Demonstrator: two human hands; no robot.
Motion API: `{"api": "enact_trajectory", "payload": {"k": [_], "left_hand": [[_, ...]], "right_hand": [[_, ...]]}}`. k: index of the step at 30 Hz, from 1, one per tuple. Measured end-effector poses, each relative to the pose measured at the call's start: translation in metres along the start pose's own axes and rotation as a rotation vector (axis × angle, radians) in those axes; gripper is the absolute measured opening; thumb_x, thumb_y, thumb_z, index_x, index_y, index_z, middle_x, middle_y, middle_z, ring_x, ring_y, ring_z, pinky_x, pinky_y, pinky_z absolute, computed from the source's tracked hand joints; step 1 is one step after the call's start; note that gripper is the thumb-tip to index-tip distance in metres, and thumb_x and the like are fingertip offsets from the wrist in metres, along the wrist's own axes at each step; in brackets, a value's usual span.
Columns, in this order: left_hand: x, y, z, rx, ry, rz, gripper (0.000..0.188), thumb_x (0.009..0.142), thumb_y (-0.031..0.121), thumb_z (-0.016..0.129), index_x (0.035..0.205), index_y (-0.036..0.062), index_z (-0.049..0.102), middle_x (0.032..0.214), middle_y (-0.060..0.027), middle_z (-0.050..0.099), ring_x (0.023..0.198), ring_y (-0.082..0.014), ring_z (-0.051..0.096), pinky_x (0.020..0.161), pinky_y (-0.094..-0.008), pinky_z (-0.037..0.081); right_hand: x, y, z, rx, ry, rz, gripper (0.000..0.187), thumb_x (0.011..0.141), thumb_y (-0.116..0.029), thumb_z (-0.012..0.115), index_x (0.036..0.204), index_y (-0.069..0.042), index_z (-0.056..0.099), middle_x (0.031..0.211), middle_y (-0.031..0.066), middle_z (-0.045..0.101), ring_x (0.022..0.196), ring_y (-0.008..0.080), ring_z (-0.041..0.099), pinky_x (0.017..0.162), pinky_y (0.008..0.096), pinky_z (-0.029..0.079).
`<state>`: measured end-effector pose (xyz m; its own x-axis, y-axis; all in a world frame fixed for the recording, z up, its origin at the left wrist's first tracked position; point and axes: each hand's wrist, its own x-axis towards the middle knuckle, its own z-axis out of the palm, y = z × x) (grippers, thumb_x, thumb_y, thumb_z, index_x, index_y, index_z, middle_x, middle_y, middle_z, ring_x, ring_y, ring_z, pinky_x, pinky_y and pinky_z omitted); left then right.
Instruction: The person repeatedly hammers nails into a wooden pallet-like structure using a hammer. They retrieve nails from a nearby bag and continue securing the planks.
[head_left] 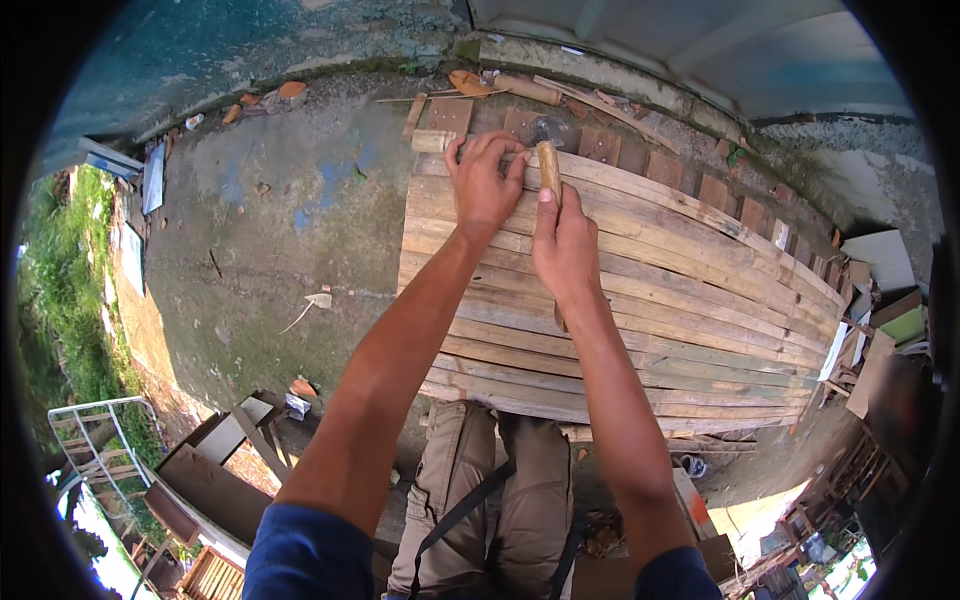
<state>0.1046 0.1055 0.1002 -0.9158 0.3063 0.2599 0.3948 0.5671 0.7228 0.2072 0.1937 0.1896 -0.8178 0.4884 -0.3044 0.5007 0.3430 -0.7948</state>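
My right hand (568,240) is closed round the wooden handle of a hammer (549,170). The hammer's dark head sits over the far edge of a panel of long, pale slats (640,270), wood or bamboo. Just left of it, my left hand (487,180) rests on the outermost slats. Its thumb and forefinger come together close to the hammer head; whatever they pinch is too small to make out. The slats lie side by side, running left to right, with narrow gaps between them. Short brown boards (600,145) stick out beyond the panel's far edge.
A stained concrete floor (290,220) spreads to the left. Along the far wall (640,70) lie dry leaves, sticks and a bamboo piece (528,90). Wood scraps (870,370) crowd the right. At lower left are boards (215,480) and a white metal frame (100,440).
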Motion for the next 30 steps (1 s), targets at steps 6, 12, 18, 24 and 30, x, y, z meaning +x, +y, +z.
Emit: {"api": "enact_trajectory", "payload": {"k": [6, 12, 18, 24, 30], "left_hand": [[-0.0009, -0.001, 0.0004, -0.015, 0.011, -0.002, 0.01, 0.085, 0.014, 0.075, 0.094, 0.0103, 0.071, 0.109, -0.0019, 0.072, 0.111, -0.0203, 0.063, 0.115, -0.0447, 0.025], [-0.0009, -0.0001, 0.0007, -0.07, 0.028, 0.003, 0.009, 0.084, 0.013, 0.074, 0.091, 0.0093, 0.072, 0.106, -0.002, 0.072, 0.109, -0.0208, 0.064, 0.115, -0.0447, 0.025], [-0.0014, -0.0007, 0.001, -0.053, 0.034, 0.011, 0.008, 0.083, 0.012, 0.074, 0.091, 0.009, 0.071, 0.106, -0.0017, 0.072, 0.107, -0.0207, 0.064, 0.114, -0.0445, 0.025], [-0.0013, -0.0007, 0.0013, -0.055, 0.038, 0.004, 0.008, 0.085, 0.013, 0.075, 0.09, 0.0086, 0.072, 0.106, -0.0023, 0.072, 0.107, -0.0203, 0.064, 0.114, -0.0445, 0.026], [-0.0003, 0.0, 0.0021, -0.087, 0.055, 0.004, 0.008, 0.085, 0.016, 0.076, 0.088, 0.0092, 0.073, 0.104, -0.0023, 0.073, 0.105, -0.0207, 0.065, 0.113, -0.0444, 0.026]], "right_hand": [[-0.0047, -0.0014, -0.0015, -0.019, -0.02, 0.001, 0.034, 0.11, -0.032, 0.044, 0.118, -0.002, 0.057, 0.074, 0.0237, 0.064, 0.071, 0.0463, 0.065, 0.065, 0.0496, 0.049], [-0.001, -0.0034, -0.0077, 0.002, -0.031, -0.036, 0.033, 0.108, -0.027, 0.044, 0.123, 0.001, 0.052, 0.078, 0.0316, 0.067, 0.078, 0.0533, 0.066, 0.065, 0.0592, 0.049], [-0.0022, 0.0009, -0.0038, -0.057, -0.047, -0.107, 0.032, 0.108, -0.026, 0.044, 0.124, 0.0, 0.05, 0.078, 0.0321, 0.066, 0.077, 0.0543, 0.065, 0.064, 0.0596, 0.048], [-0.0005, 0.0026, -0.0004, -0.033, 0.0, -0.044, 0.032, 0.109, -0.03, 0.045, 0.119, -0.002, 0.056, 0.076, 0.0254, 0.064, 0.073, 0.0486, 0.064, 0.064, 0.0513, 0.048], [0.0036, -0.0014, -0.0065, -0.045, -0.007, -0.068, 0.032, 0.107, -0.025, 0.047, 0.124, 0.003, 0.053, 0.077, 0.0283, 0.067, 0.073, 0.0495, 0.067, 0.063, 0.0538, 0.049]]}}
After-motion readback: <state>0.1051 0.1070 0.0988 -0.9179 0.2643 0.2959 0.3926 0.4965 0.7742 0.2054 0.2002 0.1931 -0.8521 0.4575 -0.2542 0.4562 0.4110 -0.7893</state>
